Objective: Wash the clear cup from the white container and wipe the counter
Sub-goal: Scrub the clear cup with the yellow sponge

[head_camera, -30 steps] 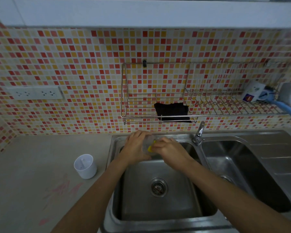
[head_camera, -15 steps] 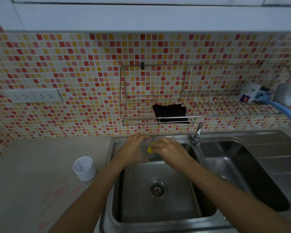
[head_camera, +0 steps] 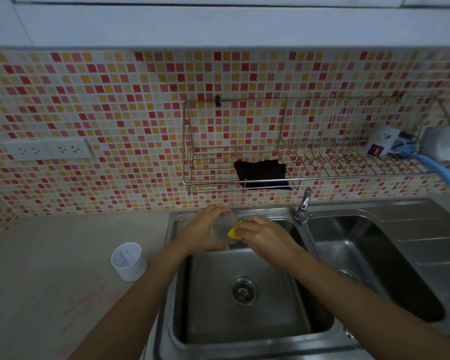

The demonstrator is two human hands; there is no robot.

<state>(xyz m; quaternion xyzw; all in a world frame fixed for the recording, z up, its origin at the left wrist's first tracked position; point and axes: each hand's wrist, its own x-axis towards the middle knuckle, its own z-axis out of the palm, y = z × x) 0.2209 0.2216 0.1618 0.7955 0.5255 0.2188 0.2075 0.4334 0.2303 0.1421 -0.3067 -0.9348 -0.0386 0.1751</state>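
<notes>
Here the left hand (head_camera: 205, 229) fingers wrap the clear cup (head_camera: 225, 228) while right hand (head_camera: 265, 236) fingers pinch a yellow sponge (head_camera: 233, 232) against it.

Dim, even indoor light with a cool grey cast; no source in view; soft glare on the steel sink (head_camera: 244, 336) rim at 6 o'clock, its right basin falling into deep shadow at 4 o'clock; wide-angle bend curves the tiled wall (head_camera: 115, 100) and wire rack (head_camera: 322, 141) toward the edges; corners are softly blurred; the hands (head_camera: 205, 227) are slightly smeared.
</notes>
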